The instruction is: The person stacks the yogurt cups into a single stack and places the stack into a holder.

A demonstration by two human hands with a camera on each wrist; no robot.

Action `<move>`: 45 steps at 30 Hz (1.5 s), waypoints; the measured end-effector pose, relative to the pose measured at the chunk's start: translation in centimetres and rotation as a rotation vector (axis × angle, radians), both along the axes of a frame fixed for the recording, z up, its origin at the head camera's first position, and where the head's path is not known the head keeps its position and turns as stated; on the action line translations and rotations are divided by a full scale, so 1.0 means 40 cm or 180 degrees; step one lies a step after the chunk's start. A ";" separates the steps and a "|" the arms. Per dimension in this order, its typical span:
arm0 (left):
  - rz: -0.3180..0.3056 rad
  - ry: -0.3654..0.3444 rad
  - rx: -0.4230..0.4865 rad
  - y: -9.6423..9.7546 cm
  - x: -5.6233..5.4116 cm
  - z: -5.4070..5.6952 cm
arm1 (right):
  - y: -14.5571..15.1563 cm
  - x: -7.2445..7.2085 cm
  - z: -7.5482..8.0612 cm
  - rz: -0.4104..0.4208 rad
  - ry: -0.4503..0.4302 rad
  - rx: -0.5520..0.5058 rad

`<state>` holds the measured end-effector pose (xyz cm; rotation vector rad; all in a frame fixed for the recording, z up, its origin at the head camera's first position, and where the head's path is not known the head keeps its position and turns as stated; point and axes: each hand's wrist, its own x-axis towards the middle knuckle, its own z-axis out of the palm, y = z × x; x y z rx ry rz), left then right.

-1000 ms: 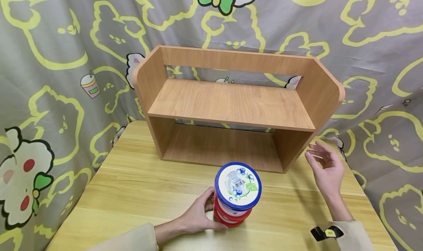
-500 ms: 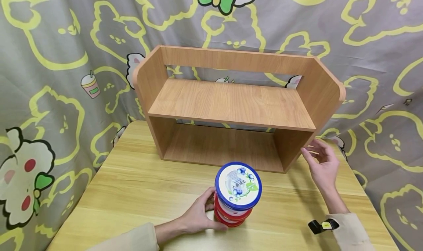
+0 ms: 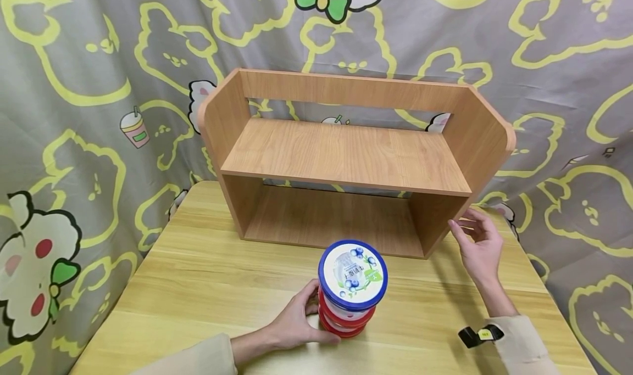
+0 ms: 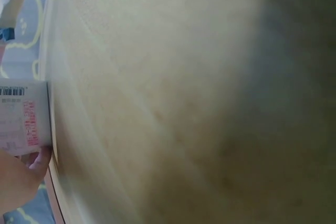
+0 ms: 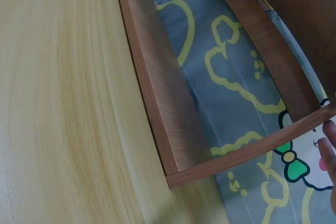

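In the head view, my left hand (image 3: 296,320) curls round the lower part of a stack of round snack jars, thumb in front and fingers behind. The upper jar (image 3: 353,275) has a blue-rimmed white lid printed with blueberries; red rims (image 3: 341,325) show below it. A barcode label (image 4: 13,114) shows by the hand in the left wrist view. My right hand (image 3: 482,246) is beside the right panel of a wooden two-tier shelf (image 3: 346,155), fingers loosely bent, thumb tip right at the panel. In the right wrist view its fingertips (image 5: 327,148) lie along that panel's outer side.
The shelf stands at the back of the light wooden table (image 3: 198,287), both tiers bare. A grey curtain (image 3: 99,78) with yellow cartoon outlines hangs behind and at both sides. A black strap device (image 3: 479,335) is at my right cuff.
My right hand has moved left and come up to the shelf's right panel. The upper jar has turned and shifted slightly left; my left hand stays at the stack.
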<state>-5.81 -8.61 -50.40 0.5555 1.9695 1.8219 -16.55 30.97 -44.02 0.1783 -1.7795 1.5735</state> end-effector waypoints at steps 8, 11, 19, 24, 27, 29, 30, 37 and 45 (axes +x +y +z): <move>0.0144 -0.0036 0.0021 -0.015 -0.011 0.023 | -0.001 0.002 0.001 -0.0101 -0.0093 0.0136; 0.0196 0.0006 0.0009 -0.023 -0.020 0.036 | -0.001 0.003 0.002 -0.0080 -0.0075 0.0116; 0.0287 0.0185 0.0009 -0.049 -0.043 0.065 | 0.001 0.002 0.004 -0.0080 -0.0106 0.0102; 0.0328 0.0248 -0.0031 -0.062 -0.052 0.088 | 0.003 0.003 0.005 -0.0112 -0.0163 0.0158; 0.0381 0.0299 -0.0095 -0.070 -0.058 0.105 | 0.003 0.003 0.005 -0.0116 -0.0186 0.0168; 0.0419 0.0320 -0.0128 -0.076 -0.061 0.117 | 0.003 0.003 0.006 -0.0103 -0.0185 0.0162; 0.0429 0.0334 -0.0139 -0.080 -0.063 0.123 | 0.003 0.004 0.006 -0.0099 -0.0184 0.0165; 0.0524 0.0515 -0.0158 -0.104 -0.076 0.160 | 0.003 0.004 0.007 -0.0098 -0.0175 0.0188; 0.0594 0.0722 -0.0175 -0.125 -0.096 0.203 | 0.004 0.004 0.007 -0.0079 -0.0182 0.0147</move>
